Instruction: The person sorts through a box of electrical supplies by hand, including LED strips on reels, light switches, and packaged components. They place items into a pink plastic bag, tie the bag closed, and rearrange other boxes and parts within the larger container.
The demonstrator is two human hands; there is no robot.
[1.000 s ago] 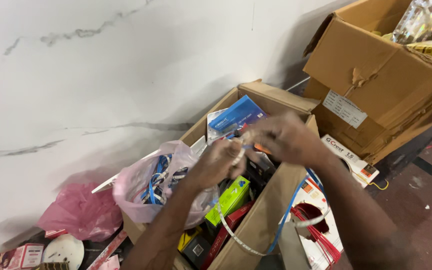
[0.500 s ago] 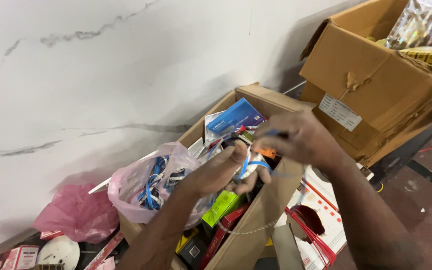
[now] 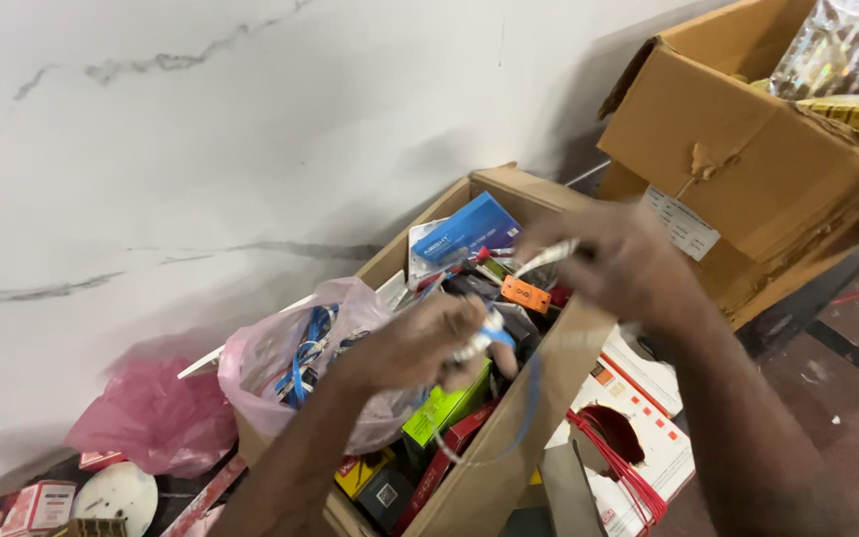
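An open cardboard box (image 3: 539, 403) stands against the white wall, packed with small boxes and packets. Over it my left hand (image 3: 420, 338) grips a coil of white and blue cable (image 3: 489, 333), whose blue loop hangs down the box's front. A little higher and to the right, my right hand (image 3: 618, 259) pinches the white end of the same cable. A blue flat box (image 3: 464, 234), an orange tag (image 3: 526, 294) and a green box (image 3: 439, 408) lie inside.
A pink plastic bag with blue cables (image 3: 295, 363) fills the box's left corner. Another pink bag (image 3: 151, 418) and a white round fitting (image 3: 116, 494) lie at the lower left. Large brown cartons (image 3: 748, 169) are stacked at right. Red wire on a white packet (image 3: 618, 462) lies below.
My hands have drawn apart, the right moving up and right with the cable's white end. The long white loop that hung below the box front is gone; a blue loop hangs there.
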